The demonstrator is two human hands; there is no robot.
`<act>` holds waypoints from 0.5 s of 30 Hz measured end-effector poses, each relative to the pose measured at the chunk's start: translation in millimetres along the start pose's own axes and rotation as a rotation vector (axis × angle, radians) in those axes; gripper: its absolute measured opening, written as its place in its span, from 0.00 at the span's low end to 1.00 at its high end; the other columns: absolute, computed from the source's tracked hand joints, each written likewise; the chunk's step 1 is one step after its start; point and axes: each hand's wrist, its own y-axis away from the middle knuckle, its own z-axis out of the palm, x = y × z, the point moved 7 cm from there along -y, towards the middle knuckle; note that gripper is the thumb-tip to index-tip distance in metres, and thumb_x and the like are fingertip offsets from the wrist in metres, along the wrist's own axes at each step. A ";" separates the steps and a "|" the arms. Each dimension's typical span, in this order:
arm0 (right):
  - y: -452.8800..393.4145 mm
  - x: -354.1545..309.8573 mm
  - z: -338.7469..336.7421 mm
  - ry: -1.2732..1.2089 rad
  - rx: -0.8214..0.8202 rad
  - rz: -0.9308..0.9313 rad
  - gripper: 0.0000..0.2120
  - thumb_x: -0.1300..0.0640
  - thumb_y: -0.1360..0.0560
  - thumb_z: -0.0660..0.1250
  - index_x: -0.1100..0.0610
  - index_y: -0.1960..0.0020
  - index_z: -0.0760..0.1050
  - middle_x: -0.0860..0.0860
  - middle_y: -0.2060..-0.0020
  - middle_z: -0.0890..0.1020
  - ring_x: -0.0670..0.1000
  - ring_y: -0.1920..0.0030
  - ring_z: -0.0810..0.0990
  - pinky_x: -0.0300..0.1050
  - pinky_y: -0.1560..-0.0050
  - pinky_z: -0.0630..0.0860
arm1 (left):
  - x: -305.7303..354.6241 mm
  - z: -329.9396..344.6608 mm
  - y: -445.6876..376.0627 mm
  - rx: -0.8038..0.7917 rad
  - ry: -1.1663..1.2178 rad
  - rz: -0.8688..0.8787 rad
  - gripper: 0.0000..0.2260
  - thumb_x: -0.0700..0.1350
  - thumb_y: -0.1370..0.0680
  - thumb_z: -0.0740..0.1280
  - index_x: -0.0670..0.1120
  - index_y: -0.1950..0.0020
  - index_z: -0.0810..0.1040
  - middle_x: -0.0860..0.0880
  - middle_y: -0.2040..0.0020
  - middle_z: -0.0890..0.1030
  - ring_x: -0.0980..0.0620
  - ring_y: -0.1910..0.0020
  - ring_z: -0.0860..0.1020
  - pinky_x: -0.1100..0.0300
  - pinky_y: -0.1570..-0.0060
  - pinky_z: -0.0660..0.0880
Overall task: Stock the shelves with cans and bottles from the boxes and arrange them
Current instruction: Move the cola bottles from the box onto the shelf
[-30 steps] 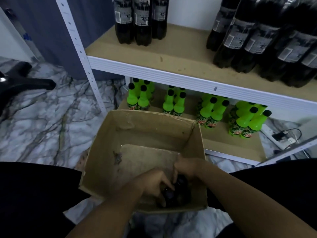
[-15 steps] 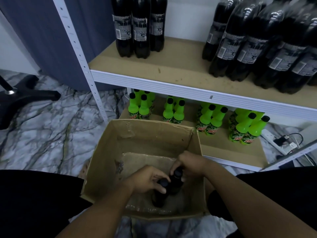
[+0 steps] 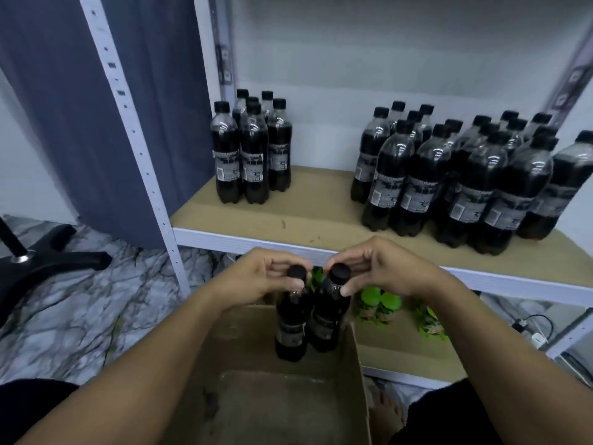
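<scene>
Each hand pinches a dark cola bottle by the neck, just under the cap — the left hand (image 3: 256,277) holds the left bottle (image 3: 290,319), the right hand (image 3: 382,268) the right bottle (image 3: 329,313), both hanging over the cardboard box (image 3: 288,406) just below the wooden shelf (image 3: 321,213). Such light neck grips could let a swinging bottle slip or knock the shelf's white edge. Half a second earlier both bottles were down inside the box — now they are lifted clear.
</scene>
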 end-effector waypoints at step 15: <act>-40.2 -109.6 -127.9 -0.044 0.331 -0.232 0.22 0.68 0.24 0.70 0.54 0.32 0.77 0.48 0.42 0.85 0.47 0.39 0.82 0.43 0.34 0.75 | 154.3 -79.8 -85.5 0.274 0.139 0.281 0.15 0.34 0.21 0.70 0.40 0.34 0.80 0.43 0.45 0.87 0.47 0.41 0.84 0.62 0.43 0.80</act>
